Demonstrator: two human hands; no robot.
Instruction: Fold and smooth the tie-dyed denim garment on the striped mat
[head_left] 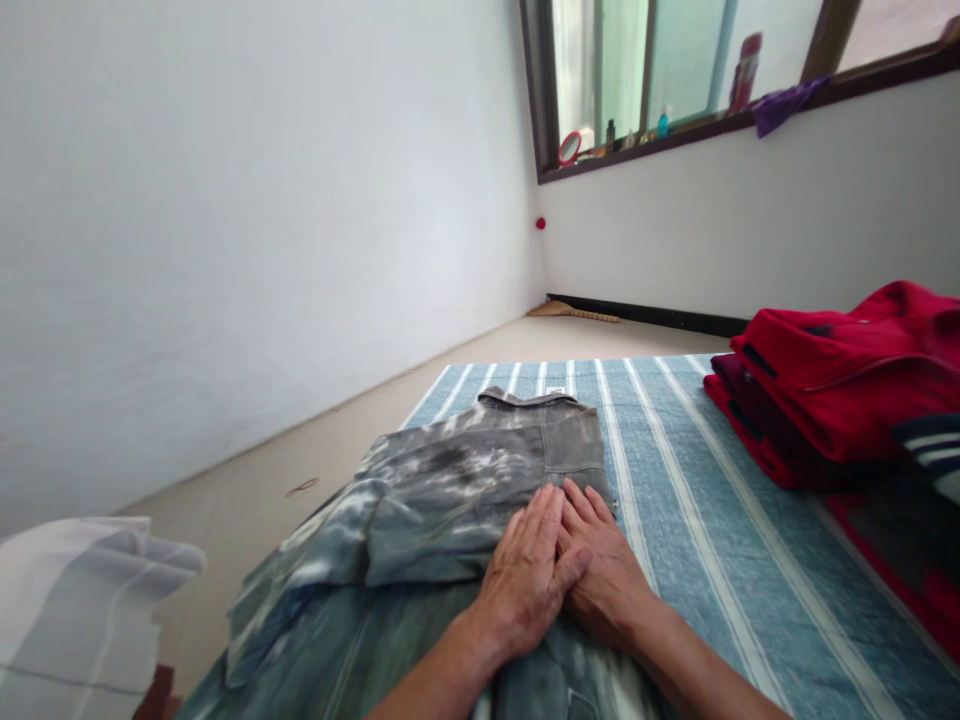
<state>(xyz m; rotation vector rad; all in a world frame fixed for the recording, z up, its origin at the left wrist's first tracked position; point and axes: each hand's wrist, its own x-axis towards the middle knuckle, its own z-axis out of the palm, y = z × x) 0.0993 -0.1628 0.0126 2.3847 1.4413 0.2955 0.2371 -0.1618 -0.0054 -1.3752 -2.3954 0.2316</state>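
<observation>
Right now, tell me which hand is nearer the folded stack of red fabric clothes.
The right hand: it lies left of the stack, on the viewer's side. The left hand is farther left.

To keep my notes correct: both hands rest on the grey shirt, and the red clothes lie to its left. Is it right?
The side is wrong: the head view shows the red clothes to the right of the grey shirt. The left hand and right hand do rest on it.
</observation>
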